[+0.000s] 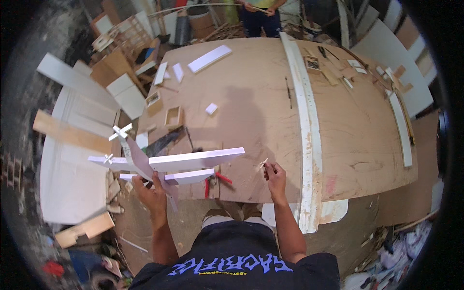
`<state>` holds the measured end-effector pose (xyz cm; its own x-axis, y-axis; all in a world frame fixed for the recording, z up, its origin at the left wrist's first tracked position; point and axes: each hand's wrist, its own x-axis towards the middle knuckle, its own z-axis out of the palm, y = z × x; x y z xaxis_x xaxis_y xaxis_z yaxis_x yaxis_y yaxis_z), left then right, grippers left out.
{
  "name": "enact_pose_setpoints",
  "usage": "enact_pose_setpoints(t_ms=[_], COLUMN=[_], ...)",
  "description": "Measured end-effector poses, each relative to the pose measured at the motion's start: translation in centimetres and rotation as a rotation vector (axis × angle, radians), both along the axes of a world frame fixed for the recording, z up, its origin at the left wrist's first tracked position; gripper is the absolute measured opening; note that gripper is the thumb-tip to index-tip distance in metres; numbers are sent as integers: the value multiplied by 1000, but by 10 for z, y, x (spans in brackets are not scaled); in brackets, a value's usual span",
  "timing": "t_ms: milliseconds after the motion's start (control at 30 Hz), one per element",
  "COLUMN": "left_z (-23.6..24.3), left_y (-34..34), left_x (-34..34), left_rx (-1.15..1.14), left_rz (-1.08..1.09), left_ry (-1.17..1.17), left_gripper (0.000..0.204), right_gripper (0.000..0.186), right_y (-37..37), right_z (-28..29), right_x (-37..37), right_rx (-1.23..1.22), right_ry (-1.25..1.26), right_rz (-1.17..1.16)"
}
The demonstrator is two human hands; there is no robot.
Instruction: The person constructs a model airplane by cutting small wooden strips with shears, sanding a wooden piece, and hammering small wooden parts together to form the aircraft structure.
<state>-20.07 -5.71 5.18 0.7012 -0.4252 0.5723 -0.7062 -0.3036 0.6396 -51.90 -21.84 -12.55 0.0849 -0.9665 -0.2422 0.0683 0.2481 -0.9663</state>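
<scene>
My left hand (151, 192) grips a white wooden assembly (195, 158) near its middle. Flat white boards cross a curved upright piece (134, 153) in it, and small white crosses (121, 131) sit at its far left ends. The assembly is held over the table's near left edge. To the right, my right hand (275, 179) pinches a small pale scrap (264, 163), possibly a wood sliver, too small to name surely. A red-handled tool (222, 178) lies between the hands, partly hidden by the assembly.
On the brown table (261, 140) lie a white block (211, 108), an open wooden box (174, 117), a white board (209, 59) and a dark saw blade (163, 142). A long white beam (303, 125) spans the right side. Across the table stands another person (261, 21) holding a thin stick.
</scene>
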Motion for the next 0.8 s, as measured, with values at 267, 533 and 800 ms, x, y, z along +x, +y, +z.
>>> enact_pose_setpoints(t_ms=[267, 533, 800], left_z=[-65, -162, -254], left_y=[197, 286, 274], left_x=[-46, -89, -71], left_rx=[-15, 39, 58], left_rz=[324, 565, 721], left_ry=[151, 336, 355], left_gripper=[33, 28, 34], right_gripper=[23, 25, 27], right_y=[85, 161, 153], right_z=[23, 29, 27], right_x=[21, 20, 40], right_rx=[-42, -36, 16], right_ry=[-68, 28, 15], right_rz=[159, 335, 410])
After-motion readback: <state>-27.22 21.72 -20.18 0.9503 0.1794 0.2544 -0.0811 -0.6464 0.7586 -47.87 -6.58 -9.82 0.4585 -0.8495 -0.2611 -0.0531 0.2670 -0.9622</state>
